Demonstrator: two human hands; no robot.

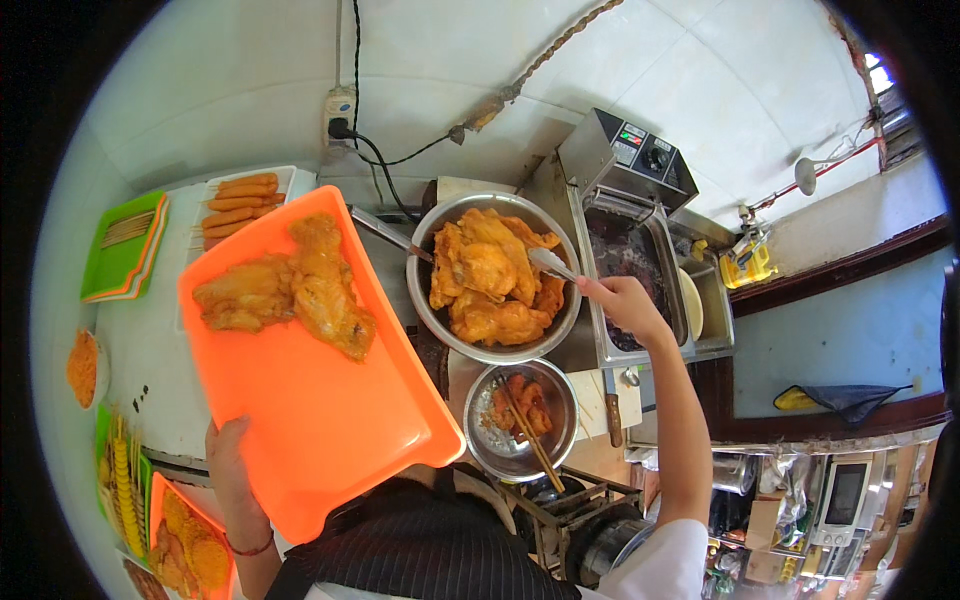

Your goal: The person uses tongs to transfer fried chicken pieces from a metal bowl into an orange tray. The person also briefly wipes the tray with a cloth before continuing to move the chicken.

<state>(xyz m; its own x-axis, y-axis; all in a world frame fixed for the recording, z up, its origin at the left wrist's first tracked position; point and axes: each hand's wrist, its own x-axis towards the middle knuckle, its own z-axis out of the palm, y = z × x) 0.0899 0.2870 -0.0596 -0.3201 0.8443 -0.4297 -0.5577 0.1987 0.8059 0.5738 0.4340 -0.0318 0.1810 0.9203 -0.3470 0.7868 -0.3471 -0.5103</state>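
My left hand (231, 457) grips the lower left edge of an orange plastic tray (322, 427), which is tilted and bears pieces of battered chicken (304, 289) in its upper part. In my right hand (619, 304) are metal tongs (553, 264), their tips at the right side of a heap of orange-coated chicken (491, 262) in a large steel bowl (501, 355). Whether the tongs pinch a piece cannot be told. A metal handle (386, 231) leans over that bowl's left rim. Just below it, a smaller steel bowl (484, 450) holds reddish pieces and wooden chopsticks (536, 442).
A deep fryer with dark oil (626, 262) stands to the right, beside a sink (716, 315). A knife (613, 412) lies on a board below it. Skewered sausages (240, 202), green and orange trays (112, 259) and a bowl of orange crumbs (82, 367) are at the left.
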